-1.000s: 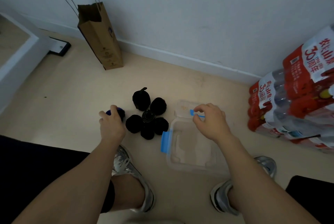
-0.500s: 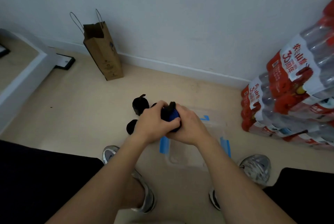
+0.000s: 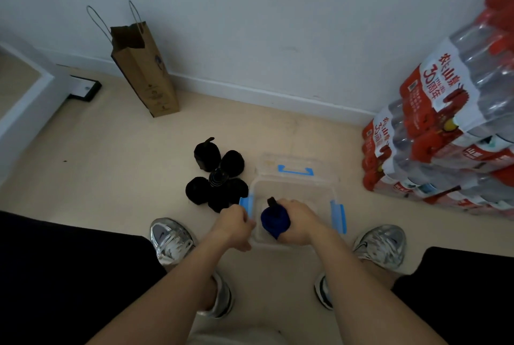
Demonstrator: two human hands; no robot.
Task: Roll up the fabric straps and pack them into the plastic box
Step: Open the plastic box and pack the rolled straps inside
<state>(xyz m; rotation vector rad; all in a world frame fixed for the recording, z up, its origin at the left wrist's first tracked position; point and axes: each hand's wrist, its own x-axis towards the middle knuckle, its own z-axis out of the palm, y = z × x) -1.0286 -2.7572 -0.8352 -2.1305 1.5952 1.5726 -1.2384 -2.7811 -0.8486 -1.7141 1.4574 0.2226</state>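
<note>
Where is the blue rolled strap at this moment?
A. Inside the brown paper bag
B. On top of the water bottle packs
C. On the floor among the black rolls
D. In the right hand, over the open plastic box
D: the right hand grips the blue rolled strap above the open plastic box, beside the black rolls.

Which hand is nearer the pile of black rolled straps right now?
Left. The left hand sits just below the black rolled straps, at the box's left edge. The right hand is farther right, over the plastic box, holding the blue roll.
</note>
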